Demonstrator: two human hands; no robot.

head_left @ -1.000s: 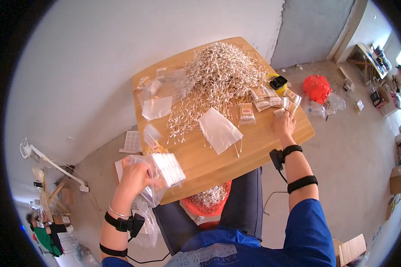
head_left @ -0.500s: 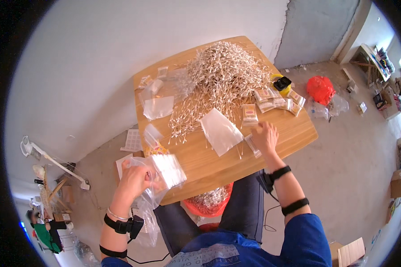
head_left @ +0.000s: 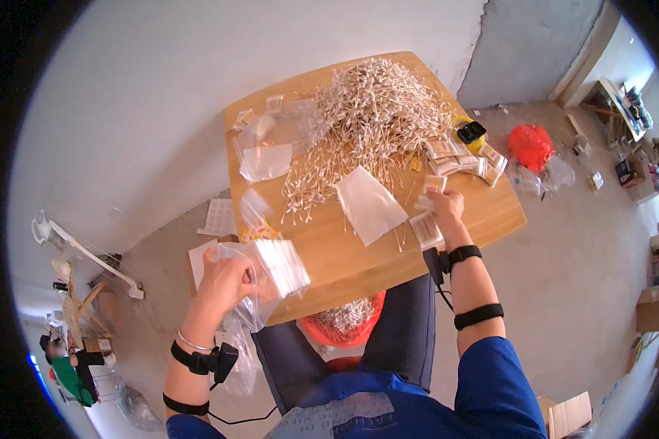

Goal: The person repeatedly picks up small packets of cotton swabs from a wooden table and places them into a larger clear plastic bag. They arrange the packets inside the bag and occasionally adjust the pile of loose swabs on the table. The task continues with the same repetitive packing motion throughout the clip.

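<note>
My left hand [head_left: 227,278] is closed on a clear plastic bag [head_left: 260,311] at the table's near left edge. Inside it stands a row of white-looking packets [head_left: 282,265], partly blurred by the film. Over the right part of the table, my right hand [head_left: 447,206] pinches a small cotton swab packet [head_left: 433,184]. A second cotton swab packet [head_left: 426,230] lies just below that hand, by the wrist. A white sheet [head_left: 371,206] is on the wood between my hands. Beyond it rises a big heap of loose cotton swabs [head_left: 381,106].
More filled packets [head_left: 461,157] are piled at the right of the wooden table [head_left: 322,252], beside a yellow-and-black object [head_left: 471,133]. Empty clear bags [head_left: 267,157] lie at the left. A red bag of swabs [head_left: 348,322] sits between my knees; another red bag [head_left: 531,148] is on the floor.
My right hand has moved up from the nearer packet to the farther one and taken hold of it. My left hand still holds the bag, which has shifted slightly.
</note>
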